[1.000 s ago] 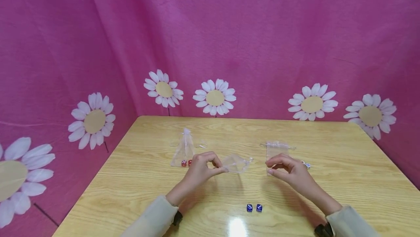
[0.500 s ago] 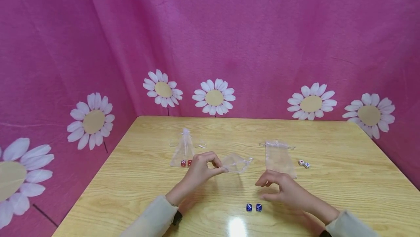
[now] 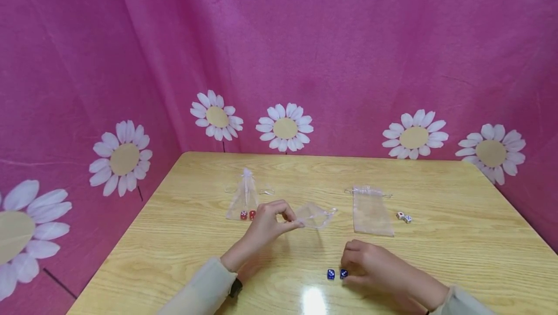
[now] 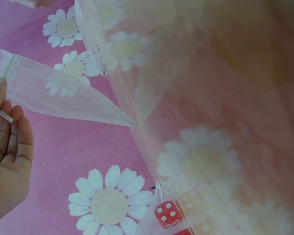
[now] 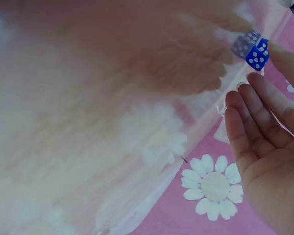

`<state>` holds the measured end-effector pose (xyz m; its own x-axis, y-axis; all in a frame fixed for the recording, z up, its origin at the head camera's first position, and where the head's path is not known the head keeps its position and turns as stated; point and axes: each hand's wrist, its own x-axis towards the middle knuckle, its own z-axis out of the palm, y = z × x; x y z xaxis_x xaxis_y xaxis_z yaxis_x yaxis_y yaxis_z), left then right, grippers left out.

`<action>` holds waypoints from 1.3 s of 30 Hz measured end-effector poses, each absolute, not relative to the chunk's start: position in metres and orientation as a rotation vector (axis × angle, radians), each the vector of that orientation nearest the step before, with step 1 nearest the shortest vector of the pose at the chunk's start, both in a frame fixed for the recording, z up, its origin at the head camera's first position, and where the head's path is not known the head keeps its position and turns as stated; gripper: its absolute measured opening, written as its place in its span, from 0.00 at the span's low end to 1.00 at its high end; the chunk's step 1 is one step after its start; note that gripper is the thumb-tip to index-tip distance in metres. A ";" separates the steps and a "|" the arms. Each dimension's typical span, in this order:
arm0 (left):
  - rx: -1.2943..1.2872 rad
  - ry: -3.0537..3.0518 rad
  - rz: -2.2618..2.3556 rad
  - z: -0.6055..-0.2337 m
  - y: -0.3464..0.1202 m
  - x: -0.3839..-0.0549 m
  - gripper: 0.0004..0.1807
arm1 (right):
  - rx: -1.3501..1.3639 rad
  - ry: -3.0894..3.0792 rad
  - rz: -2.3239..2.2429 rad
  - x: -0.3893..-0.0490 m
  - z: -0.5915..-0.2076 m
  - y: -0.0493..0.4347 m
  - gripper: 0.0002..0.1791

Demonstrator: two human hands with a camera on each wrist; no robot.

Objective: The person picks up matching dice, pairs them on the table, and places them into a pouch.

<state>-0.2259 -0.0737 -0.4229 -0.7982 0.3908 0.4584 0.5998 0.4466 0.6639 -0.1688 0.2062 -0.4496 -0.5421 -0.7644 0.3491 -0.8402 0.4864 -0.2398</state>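
My left hand pinches the edge of a sheer, pale drawstring pouch above the table. In the left wrist view, the thumb of this left hand presses on the end of the stretched pouch. Low over the table, my right hand reaches to two blue dice, its thumb and bent fingers around the right-hand die. The other blue die lies just left of it. In the right wrist view, a small gap shows between the fingertips of the right hand and the blue die.
Another sheer pouch lies at the back left, with red dice at its lower end. To the right, a third pouch lies flat beside two white dice. A pink flowered cloth hangs behind the wooden table.
My right hand has moved from over the right-hand pouch down toward me to the blue dice, uncovering that pouch and the white dice. My left hand has stayed in place with its pouch.
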 end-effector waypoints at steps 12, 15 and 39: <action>-0.868 -2.475 -1.282 -0.422 -0.074 -0.225 0.08 | 1.376 -2.546 0.605 -0.170 -0.452 0.207 0.06; -0.862 -2.490 -1.294 -0.422 -0.074 -0.225 0.08 | 1.314 -2.573 0.803 -0.174 -0.449 0.210 0.05; -0.896 -2.462 -1.336 -0.422 -0.071 -0.226 0.08 | 1.022 -2.063 0.909 -0.192 -0.421 0.190 0.16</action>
